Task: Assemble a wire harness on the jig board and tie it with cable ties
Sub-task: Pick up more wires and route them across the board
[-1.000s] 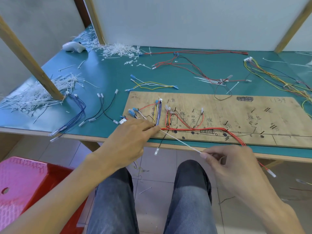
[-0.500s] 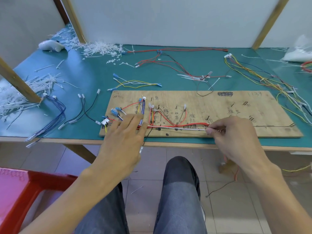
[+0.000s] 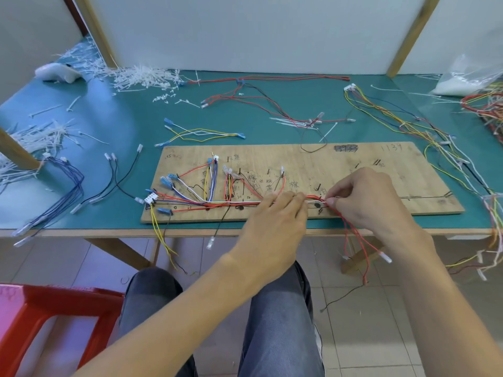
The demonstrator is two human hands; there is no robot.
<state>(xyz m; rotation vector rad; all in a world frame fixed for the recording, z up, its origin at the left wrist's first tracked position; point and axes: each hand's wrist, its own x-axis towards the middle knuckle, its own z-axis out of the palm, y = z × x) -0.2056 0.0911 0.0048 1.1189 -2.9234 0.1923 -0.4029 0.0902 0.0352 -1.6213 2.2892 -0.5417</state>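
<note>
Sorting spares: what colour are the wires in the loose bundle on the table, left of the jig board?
Blue, with whitish end connectors: the wire bundle shows clearly in the head view.

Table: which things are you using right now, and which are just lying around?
Using: board, wire bundle, white wire, left hand, right hand.
Lying around: blue wires, yellow wires, red wires at the back, plastic bag.

a red plastic stool (image 3: 54,295) is seen at the lower left on the tiled floor (image 3: 353,336). on the table (image 3: 130,115), a clear plastic bag (image 3: 462,80) is laid far right, a white object (image 3: 58,72) far left.
</note>
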